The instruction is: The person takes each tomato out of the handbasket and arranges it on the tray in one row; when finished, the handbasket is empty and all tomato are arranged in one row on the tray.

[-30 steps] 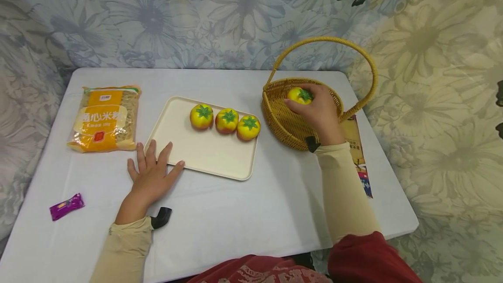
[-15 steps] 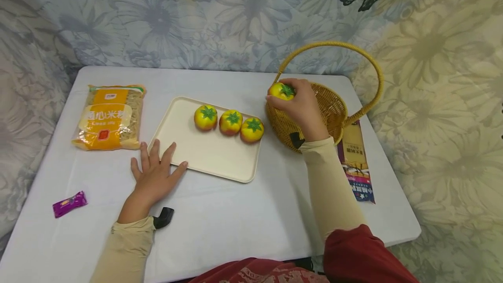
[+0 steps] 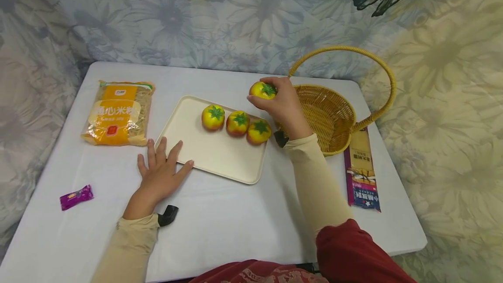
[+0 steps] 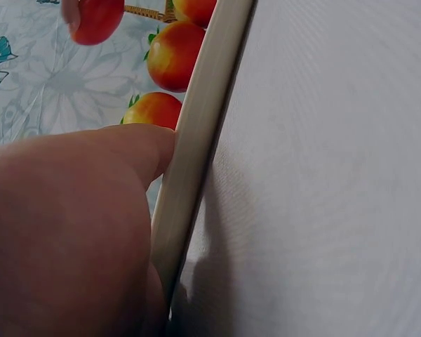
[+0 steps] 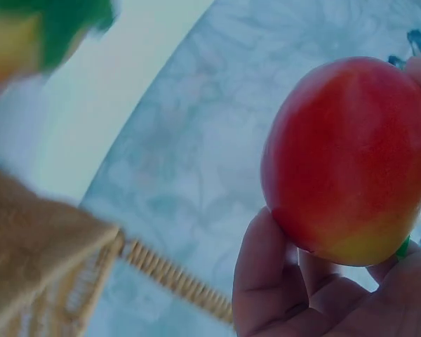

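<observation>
My right hand [image 3: 284,105] grips a yellow-and-red tomato [image 3: 263,90] with a green leafy top, held up between the cream tray and the wicker basket [image 3: 326,119]. In the right wrist view, fingers curl round the red underside of this tomato [image 5: 351,161]. On the tray [image 3: 220,160] stand several similar tomatoes in a row, among them one at the left [image 3: 213,117], one in the middle [image 3: 237,123] and one at the right [image 3: 259,132]. With fingers spread, my left hand [image 3: 159,180] rests at the tray's near-left corner. The left wrist view shows its thumb against the tray's rim [image 4: 189,147].
An orange-labelled bag of pasta [image 3: 119,113] lies at the table's back left. Nearer lies a purple wrapped sweet [image 3: 76,197]. The basket's tall handle [image 3: 387,73] arches at the right, above a long pasta packet [image 3: 362,169]. A floral-patterned backdrop [image 3: 220,21] stands behind the table.
My right hand has carried the tomato up out of the basket and leftward toward the tray. The left hand stays at the tray's corner. The head view has shifted slightly.
</observation>
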Demonstrator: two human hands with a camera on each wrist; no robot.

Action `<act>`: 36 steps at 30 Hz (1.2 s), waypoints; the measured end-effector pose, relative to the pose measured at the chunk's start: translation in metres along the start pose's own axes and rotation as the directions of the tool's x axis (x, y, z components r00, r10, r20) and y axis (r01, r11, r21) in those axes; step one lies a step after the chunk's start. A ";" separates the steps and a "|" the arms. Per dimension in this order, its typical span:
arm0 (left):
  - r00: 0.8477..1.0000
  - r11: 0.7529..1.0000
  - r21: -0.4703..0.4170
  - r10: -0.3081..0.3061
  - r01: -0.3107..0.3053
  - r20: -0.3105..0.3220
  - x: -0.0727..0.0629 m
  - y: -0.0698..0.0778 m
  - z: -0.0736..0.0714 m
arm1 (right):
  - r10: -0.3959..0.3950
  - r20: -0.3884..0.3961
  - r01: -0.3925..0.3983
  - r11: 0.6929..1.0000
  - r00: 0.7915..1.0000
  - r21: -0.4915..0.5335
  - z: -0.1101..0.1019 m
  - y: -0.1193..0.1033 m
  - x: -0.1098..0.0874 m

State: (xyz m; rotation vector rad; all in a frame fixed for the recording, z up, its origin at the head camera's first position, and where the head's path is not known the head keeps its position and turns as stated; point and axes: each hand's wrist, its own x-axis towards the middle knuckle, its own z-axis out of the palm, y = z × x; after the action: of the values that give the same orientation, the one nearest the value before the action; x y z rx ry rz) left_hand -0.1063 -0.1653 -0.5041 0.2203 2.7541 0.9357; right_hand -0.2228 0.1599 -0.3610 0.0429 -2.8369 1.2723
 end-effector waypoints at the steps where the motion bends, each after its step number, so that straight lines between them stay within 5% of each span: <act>1: 1.000 1.000 -0.001 0.002 -0.002 -0.003 0.000 0.000 0.000 | -0.009 0.010 0.009 1.000 1.000 0.009 0.004 -0.003 0.001; 13: 1.000 1.000 0.004 -0.005 0.005 0.005 0.004 0.000 0.000 | -0.060 0.103 0.060 0.998 0.993 0.001 0.054 -0.032 0.020; 23: 1.000 0.999 0.029 -0.026 0.025 0.013 0.005 -0.002 0.000 | -0.126 0.218 0.137 0.990 0.968 -0.035 0.105 -0.056 0.039; 30: 1.000 0.998 0.047 -0.030 0.030 0.009 0.005 -0.003 0.000 | -0.119 0.291 0.170 0.973 0.949 -0.155 0.139 -0.066 0.048; 36: 0.999 0.999 0.042 -0.034 0.033 0.013 0.005 -0.003 -0.001 | -0.102 0.333 0.215 0.922 0.937 -0.322 0.161 -0.071 0.052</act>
State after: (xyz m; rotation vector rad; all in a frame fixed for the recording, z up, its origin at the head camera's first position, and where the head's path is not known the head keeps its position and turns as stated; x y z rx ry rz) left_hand -0.1112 -0.1671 -0.5063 0.1861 2.7582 0.8652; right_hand -0.2751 -0.0079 -0.4130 0.4989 -3.1976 0.7624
